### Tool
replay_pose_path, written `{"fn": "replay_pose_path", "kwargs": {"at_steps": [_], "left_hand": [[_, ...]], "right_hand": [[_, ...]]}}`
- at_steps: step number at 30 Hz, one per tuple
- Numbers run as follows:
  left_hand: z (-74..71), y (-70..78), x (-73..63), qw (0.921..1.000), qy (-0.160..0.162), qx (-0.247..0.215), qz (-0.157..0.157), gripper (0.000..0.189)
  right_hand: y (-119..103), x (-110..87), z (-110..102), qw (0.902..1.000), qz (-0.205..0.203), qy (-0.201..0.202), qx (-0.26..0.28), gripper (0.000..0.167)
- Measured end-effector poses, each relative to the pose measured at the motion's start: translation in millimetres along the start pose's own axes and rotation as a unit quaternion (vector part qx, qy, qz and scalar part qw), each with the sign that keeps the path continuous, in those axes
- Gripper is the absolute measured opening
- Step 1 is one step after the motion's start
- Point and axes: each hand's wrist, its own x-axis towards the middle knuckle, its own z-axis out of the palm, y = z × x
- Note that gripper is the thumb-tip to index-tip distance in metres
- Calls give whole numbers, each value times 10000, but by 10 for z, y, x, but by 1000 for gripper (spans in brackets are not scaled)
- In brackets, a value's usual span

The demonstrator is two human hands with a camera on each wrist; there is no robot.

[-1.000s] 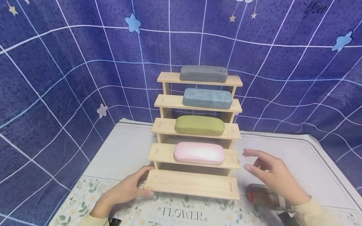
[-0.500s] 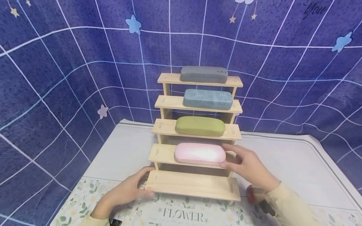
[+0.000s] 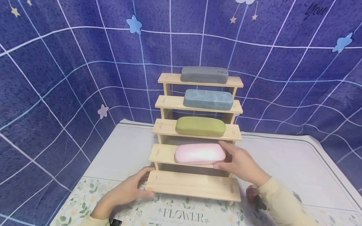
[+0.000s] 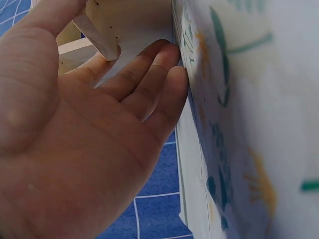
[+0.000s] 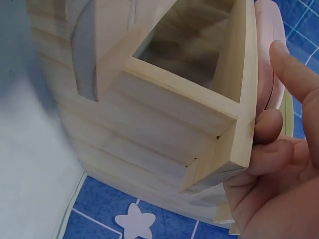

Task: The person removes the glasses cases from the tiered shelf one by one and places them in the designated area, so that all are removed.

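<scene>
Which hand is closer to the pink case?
Right. The right hand grips the pink case by its right end; the left hand holds the bottom shelf at its left end.

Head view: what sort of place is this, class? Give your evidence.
Likely an indoor tabletop display corner: a stepped wooden shelf bearing cases, a starry cloth behind, and a flowered tablecloth.

A smooth, glossy surface, like plastic, is shown by the pink case (image 3: 195, 153) in the right hand's (image 3: 240, 162) grip, while a matt finish is seen on the green case (image 3: 200, 126) just behind it. Under the grip, the stand (image 3: 192, 184) is made of pale, grained wood; well behind, wrinkled printed cloth (image 3: 85, 91) is hung.
</scene>
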Motion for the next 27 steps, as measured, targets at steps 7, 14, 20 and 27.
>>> {"fn": "replay_pose_path", "kwargs": {"at_steps": [7,14,20,27], "left_hand": [[-12,17,-32,9997,-54,-47,225,82],[-10,18,-25,9997,-93,-103,222,82],[-10,-3,-15,9994,-81,-120,301,82],[-2,-38,0,9999,-38,-115,102,83]], "right_hand": [[22,24,12,9997,56,62,228,79],[93,-42,14,9941,287,200,1028,76],[93,-97,-29,9888,347,236,1434,73],[124,-173,-64,9751,470,333,2142,69]]}}
